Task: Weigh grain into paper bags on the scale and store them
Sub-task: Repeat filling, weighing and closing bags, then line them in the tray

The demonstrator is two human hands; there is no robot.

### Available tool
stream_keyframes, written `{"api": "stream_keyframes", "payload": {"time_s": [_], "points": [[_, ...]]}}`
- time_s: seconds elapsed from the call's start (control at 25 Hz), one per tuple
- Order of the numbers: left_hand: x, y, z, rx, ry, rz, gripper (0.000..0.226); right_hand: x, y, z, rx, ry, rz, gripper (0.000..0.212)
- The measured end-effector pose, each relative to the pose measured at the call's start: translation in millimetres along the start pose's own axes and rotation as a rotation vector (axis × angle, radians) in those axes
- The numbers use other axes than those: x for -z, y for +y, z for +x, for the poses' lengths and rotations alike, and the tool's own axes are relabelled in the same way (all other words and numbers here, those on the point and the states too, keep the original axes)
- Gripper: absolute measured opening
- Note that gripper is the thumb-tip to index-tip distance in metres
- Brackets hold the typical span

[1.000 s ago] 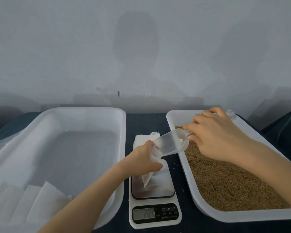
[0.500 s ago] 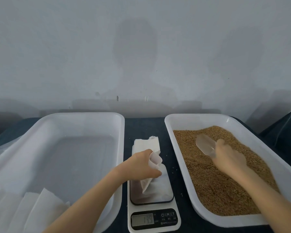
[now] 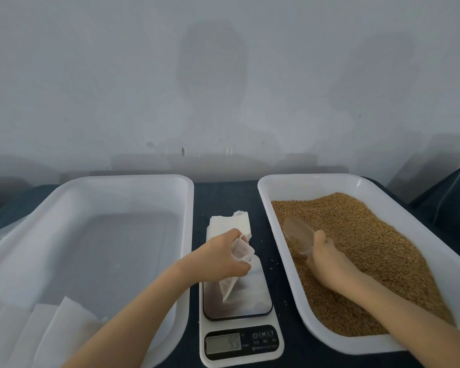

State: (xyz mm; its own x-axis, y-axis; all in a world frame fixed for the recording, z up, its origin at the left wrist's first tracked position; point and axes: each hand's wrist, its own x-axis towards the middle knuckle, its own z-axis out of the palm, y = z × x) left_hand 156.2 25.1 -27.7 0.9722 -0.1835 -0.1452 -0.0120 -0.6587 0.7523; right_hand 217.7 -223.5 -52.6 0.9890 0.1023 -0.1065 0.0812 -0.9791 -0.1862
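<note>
A small white paper bag [image 3: 239, 264] stands on the steel platform of the white kitchen scale [image 3: 239, 338], its mouth held apart by my left hand [image 3: 223, 257]. The scale's display is lit. To the right, a white tray [image 3: 274, 235] holds brown grain [image 3: 377, 256]. My right hand [image 3: 329, 264] grips the handle of a clear plastic scoop [image 3: 298, 232], whose bowl lies pushed into the grain with some grain in it.
A large white bin [image 3: 91, 187] stands at the left, with several white paper bags [image 3: 43, 330] lying in its near corner. A stack of flat paper bags [image 3: 223, 224] lies on the dark tabletop behind the scale. A few loose grains sit beside the scale.
My right hand has carried the scoop from over the bag's mouth to the tray and dug it into the grain. The left hand has kept hold of the bag.
</note>
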Motion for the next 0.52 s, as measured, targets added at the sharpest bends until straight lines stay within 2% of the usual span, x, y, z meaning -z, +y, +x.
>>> {"api": "stream_keyframes", "payload": {"time_s": [0.24, 0.32, 0.4, 0.48, 0.52], "points": [[-0.9, -1.3, 0.2, 0.020, -0.020, -0.005, 0.038, 3.8, -9.4, -6.4, 0.113, -0.034, 0.136, 0.015], [-0.9, -1.3, 0.6, 0.021, -0.022, 0.000, 0.039, 7.0, -9.7, -12.3, 0.134, 0.021, 0.023, 0.011], [-0.8, -0.6, 0.6, 0.020, -0.024, 0.004, 0.040, 4.9, -10.8, -16.0, 0.176, 0.101, -0.169, 0.022], [-0.6, -0.1, 0.2, 0.020, -0.027, -0.002, 0.039, 4.1, -14.2, -17.7, 0.222, 0.070, -0.152, 0.024], [-0.4, -0.1, 0.0, 0.019, -0.027, -0.003, 0.038, 5.8, -15.9, -18.2, 0.219, 0.031, -0.063, 0.019]]}}
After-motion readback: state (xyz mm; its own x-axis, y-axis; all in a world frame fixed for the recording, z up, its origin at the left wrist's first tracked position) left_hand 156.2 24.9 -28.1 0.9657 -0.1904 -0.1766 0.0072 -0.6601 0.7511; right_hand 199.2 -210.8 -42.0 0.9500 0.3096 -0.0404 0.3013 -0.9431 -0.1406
